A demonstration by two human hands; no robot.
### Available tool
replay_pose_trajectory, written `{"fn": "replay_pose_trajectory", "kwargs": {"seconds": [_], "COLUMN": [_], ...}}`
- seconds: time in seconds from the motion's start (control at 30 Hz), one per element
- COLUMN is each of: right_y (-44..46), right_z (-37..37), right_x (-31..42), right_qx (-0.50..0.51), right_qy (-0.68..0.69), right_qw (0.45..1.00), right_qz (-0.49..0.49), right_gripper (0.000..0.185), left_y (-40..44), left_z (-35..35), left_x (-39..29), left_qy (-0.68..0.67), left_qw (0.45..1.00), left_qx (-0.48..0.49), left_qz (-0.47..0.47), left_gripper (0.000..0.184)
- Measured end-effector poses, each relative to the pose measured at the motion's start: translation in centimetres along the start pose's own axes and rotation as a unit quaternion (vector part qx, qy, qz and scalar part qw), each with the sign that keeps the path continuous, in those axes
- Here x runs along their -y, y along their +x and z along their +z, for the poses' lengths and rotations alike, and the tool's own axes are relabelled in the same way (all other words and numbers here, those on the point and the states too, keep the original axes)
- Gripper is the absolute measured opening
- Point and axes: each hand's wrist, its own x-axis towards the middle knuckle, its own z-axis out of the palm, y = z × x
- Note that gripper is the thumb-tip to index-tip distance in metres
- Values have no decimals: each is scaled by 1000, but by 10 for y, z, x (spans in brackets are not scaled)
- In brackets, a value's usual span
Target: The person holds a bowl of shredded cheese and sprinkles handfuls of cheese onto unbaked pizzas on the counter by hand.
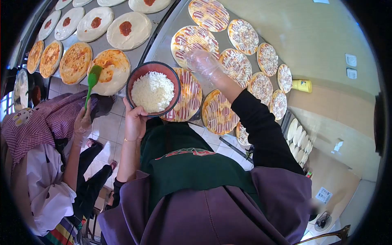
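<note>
My left hand (134, 122) grips the rim of a reddish bowl (176, 98) with a dark edge. White crumbly grated cheese (153, 92) fills it. My right hand (202, 63), in a clear plastic glove, is over the lower edge of a sauce-striped pizza (190, 38) that has white bits scattered on it. Its fingers look curled downward; what is in them is hidden. Just below lie two striped pizzas, one partly behind the bowl (190, 96) and one to the right (220, 111). A cheese-covered pizza (236, 67) lies beside my right wrist.
To the left, a co-worker's gloved hand (83, 122) holds a green spatula (94, 75) at a sauced dough round (109, 73). More dough rounds (128, 30) cover that metal table. Several topped pizzas (261, 87) line the right side, near a yellow container (302, 85).
</note>
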Motion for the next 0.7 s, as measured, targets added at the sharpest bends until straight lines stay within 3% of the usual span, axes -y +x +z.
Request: {"fn": "replay_pose_trajectory", "kwargs": {"seconds": [0.07,0.47,0.53,0.7], "right_y": [0,-30,-33,-38], "right_z": [17,7,6,8], "right_x": [-8,-8,-11,-20], "right_qx": [-66,-9,-10,-66], "right_qy": [36,72,71,77], "right_qw": [996,997,997,994], "right_qz": [-56,14,16,-39], "right_gripper": [16,22,21,19], "left_y": [1,-4,-8,-6], "left_z": [-3,3,9,10], "left_x": [2,1,-3,-3], "left_qy": [5,8,22,26], "left_qw": [1000,1000,999,999], "left_qx": [-3,-2,-30,-25], "left_qz": [-3,-4,-30,-30], "left_gripper": [73,65,74,74]}}
